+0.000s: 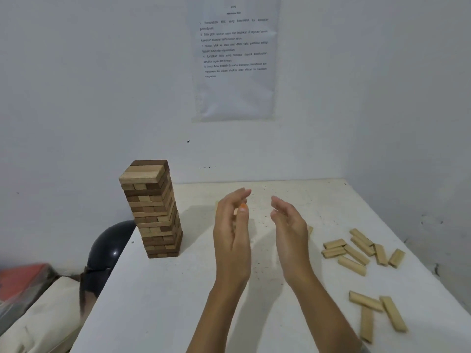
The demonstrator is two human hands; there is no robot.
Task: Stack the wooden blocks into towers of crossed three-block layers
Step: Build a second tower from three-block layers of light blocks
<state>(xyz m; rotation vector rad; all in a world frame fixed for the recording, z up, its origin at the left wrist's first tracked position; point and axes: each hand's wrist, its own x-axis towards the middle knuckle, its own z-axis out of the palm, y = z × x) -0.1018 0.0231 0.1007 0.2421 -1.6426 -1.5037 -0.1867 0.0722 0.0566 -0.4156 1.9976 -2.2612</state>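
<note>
Three loose blocks (392, 313) are lying closest to us, down to the right of the right hand (290, 235), sprawling on the white surface (178, 301) and waiting their turn. Moving up, both hands are hovering mid-surface, palms facing each other with a gap between them. The left hand (230, 233) is showing straight, relaxed fingers and gripping nothing I can make out. An orange fleck (243, 206) is showing at its fingertips, and whatever is sitting behind them is too smeared to name. The right hand is mirroring it, fingers loosely spread, carrying nothing.

Further right of the right hand, a bigger scatter of blocks (356, 254) is lying jumbled, well apart from any stack. One more block (310, 229) is peeking out just past that hand's far edge. Off to the left of the left hand and a touch beyond it, the tower (153, 210) is standing tall near the surface's edge, its crossed layers mixing dark and pale wood and looking tidy.

I'm reading this as one tower looking finished and a second barely begun, if at all, since I'm seeing no clear layer between the hands. A dozen or so loose pieces are looking like the work left.
</note>
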